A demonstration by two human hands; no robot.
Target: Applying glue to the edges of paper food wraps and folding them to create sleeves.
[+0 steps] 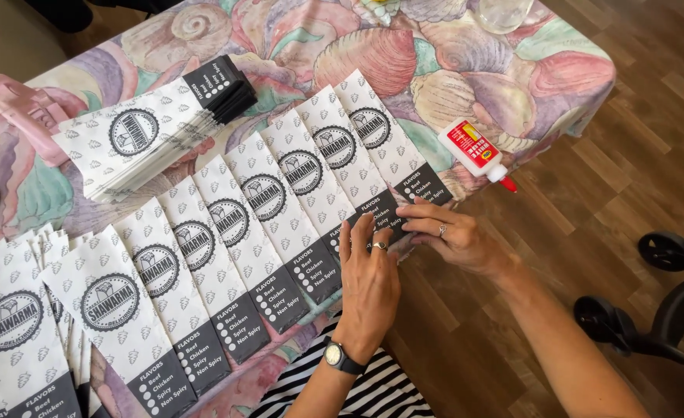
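Both hands press flat, fingers extended, on the dark lower end of the paper sleeve (373, 166) at the table's (566, 70) near edge, left hand (369, 282) and right hand (450, 236) holding nothing else, its long axis running diagonally away toward the far edge.

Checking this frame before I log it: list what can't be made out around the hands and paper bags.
- Bag ends under left hand and right hand: covered by fingers, head view.
- Glass: cut by top edge.
- Bag stack: cut by left and bottom edges.
- Glue bottle contents: opaque.
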